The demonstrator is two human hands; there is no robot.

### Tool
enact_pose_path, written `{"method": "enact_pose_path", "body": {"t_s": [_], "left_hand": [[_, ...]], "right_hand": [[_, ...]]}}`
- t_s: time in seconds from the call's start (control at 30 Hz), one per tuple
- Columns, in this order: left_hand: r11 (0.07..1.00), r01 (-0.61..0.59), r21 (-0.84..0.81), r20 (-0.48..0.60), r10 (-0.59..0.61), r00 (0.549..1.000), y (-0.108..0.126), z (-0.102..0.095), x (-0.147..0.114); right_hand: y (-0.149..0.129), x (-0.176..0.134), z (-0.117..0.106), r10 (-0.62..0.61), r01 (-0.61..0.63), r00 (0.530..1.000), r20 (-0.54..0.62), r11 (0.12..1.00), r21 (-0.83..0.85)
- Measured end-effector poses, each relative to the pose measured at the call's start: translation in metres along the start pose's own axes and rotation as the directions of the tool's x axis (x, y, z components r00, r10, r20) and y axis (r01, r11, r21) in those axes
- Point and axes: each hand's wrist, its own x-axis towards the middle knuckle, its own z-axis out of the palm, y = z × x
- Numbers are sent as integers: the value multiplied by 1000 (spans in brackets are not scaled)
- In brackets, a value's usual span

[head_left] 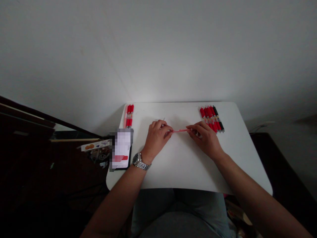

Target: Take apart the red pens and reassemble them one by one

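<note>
A thin pinkish-red pen part (180,130) lies level between my two hands, a little above the white table; it may be a refill or a barrel, I cannot tell. My left hand (158,134) pinches one end between thumb and fingers. A short pale tip (163,119) pokes up behind its knuckles. At the other end my right hand (203,135) has thumb and fingertips closed on the same piece. Just beyond the right hand, several red pens (209,115) lie side by side, with a black pen (218,118) at their right edge.
Red pens (130,115) and a pinkish strip (125,115) lie at the table's far left corner. A phone (122,148) with a lit screen rests below them on the left edge. The white table (178,165) meets a pale wall (158,59).
</note>
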Motion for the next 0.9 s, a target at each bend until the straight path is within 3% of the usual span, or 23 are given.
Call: {"method": "enact_pose_path", "body": {"t_s": [0.9], "left_hand": [[998, 49, 40, -49, -47, 998, 1, 0, 2]], "right_hand": [[1, 0, 0, 30, -30, 999, -27, 999, -25]]}}
